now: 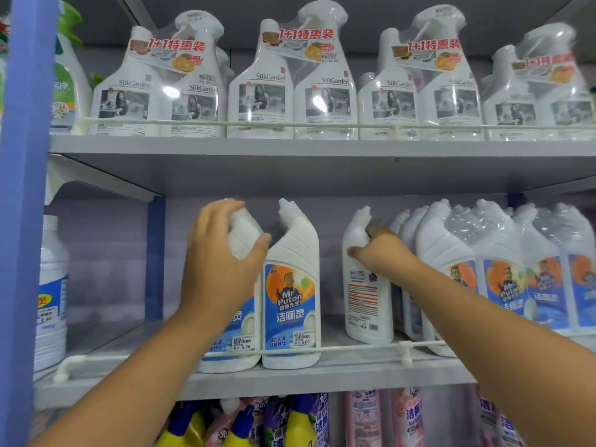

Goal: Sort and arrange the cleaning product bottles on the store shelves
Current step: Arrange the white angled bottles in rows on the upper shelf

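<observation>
On the middle shelf [290, 379] stand white angled-neck toilet cleaner bottles with blue and orange labels. My left hand [219, 253] wraps the neck of the leftmost bottle [240, 337], which stands upright at the front rail. A second bottle [292, 291] stands right beside it, label facing out. My right hand [377, 250] grips the shoulder of a third bottle [364, 298], turned so its back label shows. To the right are shrink-wrapped packs of the same bottles [503, 272].
The upper shelf [290, 146] carries shrink-wrapped twin packs of white spray bottles [261, 91]. A large white jug [51, 291] stands at the far left of the middle shelf, past a blue upright [25, 221]. Yellow, purple and pink bottles [303, 421] fill the shelf below.
</observation>
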The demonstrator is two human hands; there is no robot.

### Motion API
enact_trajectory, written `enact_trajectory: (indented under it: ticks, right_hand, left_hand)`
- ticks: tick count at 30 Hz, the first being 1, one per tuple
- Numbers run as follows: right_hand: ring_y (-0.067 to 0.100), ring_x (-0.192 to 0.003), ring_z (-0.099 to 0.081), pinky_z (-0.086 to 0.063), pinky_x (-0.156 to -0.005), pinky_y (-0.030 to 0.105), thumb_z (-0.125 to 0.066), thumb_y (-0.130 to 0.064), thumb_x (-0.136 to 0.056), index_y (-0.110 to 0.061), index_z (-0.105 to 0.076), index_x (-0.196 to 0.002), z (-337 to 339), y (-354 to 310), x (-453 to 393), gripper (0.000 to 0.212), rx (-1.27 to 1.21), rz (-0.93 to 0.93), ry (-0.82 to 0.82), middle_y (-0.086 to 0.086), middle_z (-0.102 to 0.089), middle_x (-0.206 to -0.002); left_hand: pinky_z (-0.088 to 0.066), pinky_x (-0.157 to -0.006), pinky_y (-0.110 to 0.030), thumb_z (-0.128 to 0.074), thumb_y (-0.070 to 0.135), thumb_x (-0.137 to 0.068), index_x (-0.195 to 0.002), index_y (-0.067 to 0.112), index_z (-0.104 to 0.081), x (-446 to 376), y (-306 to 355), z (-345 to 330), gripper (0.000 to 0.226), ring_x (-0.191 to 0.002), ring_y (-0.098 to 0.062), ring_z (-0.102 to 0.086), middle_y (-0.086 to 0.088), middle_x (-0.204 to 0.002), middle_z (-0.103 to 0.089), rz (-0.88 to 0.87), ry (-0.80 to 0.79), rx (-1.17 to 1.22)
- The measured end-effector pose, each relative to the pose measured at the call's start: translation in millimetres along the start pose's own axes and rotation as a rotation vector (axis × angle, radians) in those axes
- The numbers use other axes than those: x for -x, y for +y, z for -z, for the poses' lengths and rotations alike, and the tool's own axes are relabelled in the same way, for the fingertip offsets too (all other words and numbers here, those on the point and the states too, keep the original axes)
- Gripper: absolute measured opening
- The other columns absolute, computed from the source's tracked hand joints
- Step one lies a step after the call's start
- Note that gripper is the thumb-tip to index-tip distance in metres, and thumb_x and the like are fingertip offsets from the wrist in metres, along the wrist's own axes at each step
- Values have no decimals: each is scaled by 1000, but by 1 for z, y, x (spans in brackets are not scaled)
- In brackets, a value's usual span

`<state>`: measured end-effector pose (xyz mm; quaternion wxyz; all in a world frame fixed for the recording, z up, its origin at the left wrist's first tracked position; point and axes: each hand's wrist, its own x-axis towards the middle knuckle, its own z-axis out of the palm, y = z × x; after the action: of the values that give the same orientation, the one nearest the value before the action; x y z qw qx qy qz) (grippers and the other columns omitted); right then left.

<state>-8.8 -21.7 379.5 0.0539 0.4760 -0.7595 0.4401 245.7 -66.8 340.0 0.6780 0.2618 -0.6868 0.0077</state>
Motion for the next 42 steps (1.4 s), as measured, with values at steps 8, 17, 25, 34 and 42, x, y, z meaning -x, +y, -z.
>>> enact_trajectory:
  ticks: [8, 17, 25, 34, 42]
  right_hand:
    - [20, -79, -67, -55, -68, 34, -75, -28, -80, -21, -60, -102, 4, -4, 16, 28, -231, 126, 67, -2, -67, -90]
    - [22, -107, -70, -58, -84, 35, -61, -14, -99, -23, -65, -124, 27, 6, -13, 26, -760, 67, -410, 1, -73, -120]
    - [15, -93, -69, -59, -80, 32, -72, -29, -92, -38, -59, -116, 11, -2, -4, 28, -653, 210, -136, -9, -69, -106]
    - [15, -98, -67, -58, -86, 37, -58, -51, -97, -35, -54, -137, 8, 2, 8, 43, -464, 304, -52, -7, -67, -115]
    - [20, -84, -77, -63, -82, 48, -59, -68, -88, -23, -59, -116, -7, 31, 26, 53, -647, 132, -168, 3, -78, -95]
  left_hand:
    - [-43, -106, -27, -76, 32, -89, -148, 27, -42, -13, 35, -32, 68, -124, -5, -50, 16, -137, -45, -9, -225, 126]
    - [-42, -96, -29, -76, 40, -88, -155, 26, -31, -33, 47, -53, 81, -126, -23, -53, -4, -148, -47, 136, -337, -49]
    - [-48, -80, -25, -78, 37, -87, -146, 38, -42, -31, 39, -51, 69, -108, -15, -60, -2, -129, -57, 173, -345, 80]
    - [-44, -106, -21, -73, 27, -93, -142, 31, -53, -11, 26, -17, 53, -123, 3, -54, 13, -139, -54, 61, -78, 194]
    - [-50, -79, -34, -48, 63, -97, -120, 43, -52, 48, -33, 11, 31, -98, -10, -70, 11, -115, -71, 657, -267, 149]
